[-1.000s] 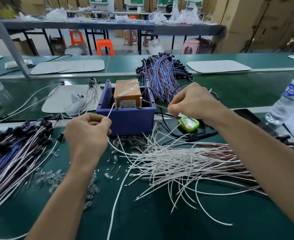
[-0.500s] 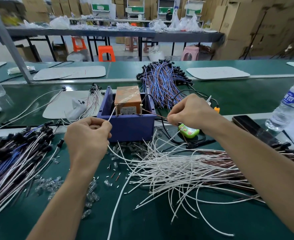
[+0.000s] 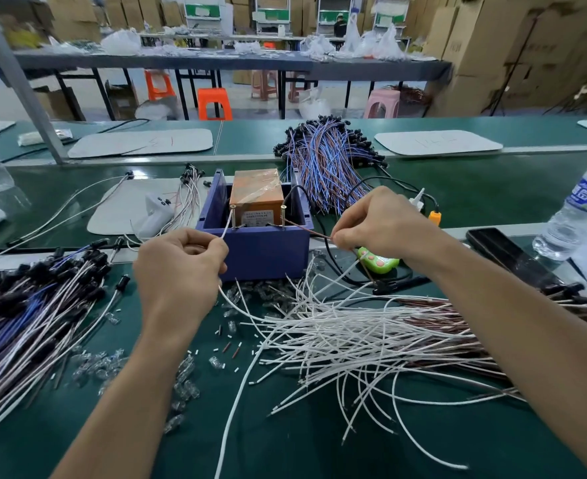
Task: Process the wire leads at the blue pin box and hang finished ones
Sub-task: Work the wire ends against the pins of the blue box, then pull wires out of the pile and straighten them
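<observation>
The blue pin box sits mid-worktop, open-topped, with an orange block inside behind two upright brass pins. The left hand, fingers curled, pinches a white lead whose tip meets the left pin. The right hand pinches a brown lead that runs to the right pin. Loose white leads fan out on the worktop just in front of the box.

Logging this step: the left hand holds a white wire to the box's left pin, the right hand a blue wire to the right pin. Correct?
Not quite: the head view shows the right hand pinching a brown wire, not blue, at the right pin. The left hand does hold a white wire at the left pin.
</observation>
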A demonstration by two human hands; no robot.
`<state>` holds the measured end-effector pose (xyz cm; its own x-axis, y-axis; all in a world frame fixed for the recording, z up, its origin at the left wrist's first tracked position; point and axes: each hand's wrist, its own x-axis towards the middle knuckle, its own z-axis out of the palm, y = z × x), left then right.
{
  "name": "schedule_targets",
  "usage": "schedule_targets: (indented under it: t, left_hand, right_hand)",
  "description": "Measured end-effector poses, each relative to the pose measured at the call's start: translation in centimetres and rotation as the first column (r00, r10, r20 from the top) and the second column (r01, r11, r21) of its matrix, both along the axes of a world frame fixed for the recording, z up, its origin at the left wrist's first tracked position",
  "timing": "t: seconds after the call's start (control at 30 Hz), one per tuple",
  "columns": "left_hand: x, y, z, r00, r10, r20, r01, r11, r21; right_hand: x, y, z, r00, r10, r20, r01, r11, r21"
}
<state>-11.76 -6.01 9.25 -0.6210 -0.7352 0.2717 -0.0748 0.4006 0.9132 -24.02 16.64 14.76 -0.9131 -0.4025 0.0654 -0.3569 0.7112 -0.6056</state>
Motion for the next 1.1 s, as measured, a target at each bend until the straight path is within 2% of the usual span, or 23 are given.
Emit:
schedule_targets:
  t: [0.1, 0.2, 0.3, 0.4, 0.53, 0.6, 0.67, 0.77, 0.83, 0.93, 0.97, 1.03, 1.1]
  left_hand:
    - [0.6, -0.3, -0.2, 0.999, 0.038, -0.013, -0.037, 0.999, 0.002]
    - [1.7, -1.1, -0.6, 0.995, 0.084, -0.054, -0.08, 0.994, 0.071]
    - [2.6, -1.3, -0.6, 0.989, 0.108, -0.103, -0.091, 0.983, 0.158]
    - [3.2, -0.9, 0.8, 0.979, 0.03, -0.204, 0.044, 0.935, 0.351]
    - [3.7, 0.3, 3.6, 0.934, -0.008, -0.358, 0.162, 0.901, 0.403]
    - [3.8, 0.5, 4.9, 0.892, 0.036, -0.451, 0.179, 0.887, 0.425]
    - [3.7, -0.1, 6.0, 0.841, 0.115, -0.528, 0.171, 0.87, 0.462]
    - [2.5, -1.7, 7.2, 0.768, 0.264, -0.583, 0.153, 0.809, 0.568]
    - [1.6, -3.1, 7.6, 0.754, 0.344, -0.56, 0.09, 0.79, 0.606]
    - [1.0, -5.3, 7.6, 0.755, 0.391, -0.525, 0.043, 0.771, 0.635]
    - [1.2, -5.7, 7.5, 0.775, 0.372, -0.51, 0.055, 0.765, 0.641]
    - [2.2, -5.7, 7.0, 0.859, 0.214, -0.465, 0.14, 0.775, 0.616]
    - [3.7, -4.9, 5.9, 0.925, -0.072, -0.373, 0.269, 0.817, 0.51]
  right_hand:
    - [0.0, 0.7, -0.1, 1.0, -0.015, -0.008, 0.015, 1.0, -0.013]
    - [0.6, 1.9, -0.1, 0.999, -0.03, -0.046, 0.027, 0.998, -0.057]
    - [2.3, 2.2, -0.2, 0.998, 0.059, -0.001, -0.058, 0.984, -0.171]
    - [5.0, 0.6, -0.8, 0.981, 0.191, 0.02, -0.183, 0.961, -0.208]
    - [8.7, -2.8, -1.9, 0.946, 0.318, 0.07, -0.29, 0.92, -0.263]
    - [10.0, -4.2, -2.1, 0.922, 0.368, 0.123, -0.32, 0.9, -0.297]
    - [10.7, -5.2, -2.2, 0.881, 0.431, 0.193, -0.33, 0.854, -0.403]
    - [11.2, -6.2, -2.1, 0.836, 0.486, 0.255, -0.317, 0.807, -0.499]
    - [11.4, -6.7, -2.4, 0.815, 0.516, 0.265, -0.362, 0.81, -0.462]
    - [11.4, -6.5, -2.4, 0.818, 0.534, 0.215, -0.468, 0.834, -0.292]
    - [11.2, -6.4, -2.3, 0.831, 0.519, 0.202, -0.452, 0.84, -0.3]
    - [10.7, -6.0, -1.7, 0.868, 0.446, 0.217, -0.298, 0.819, -0.491]
    - [10.1, -5.1, -1.1, 0.883, 0.41, 0.226, -0.126, 0.672, -0.73]
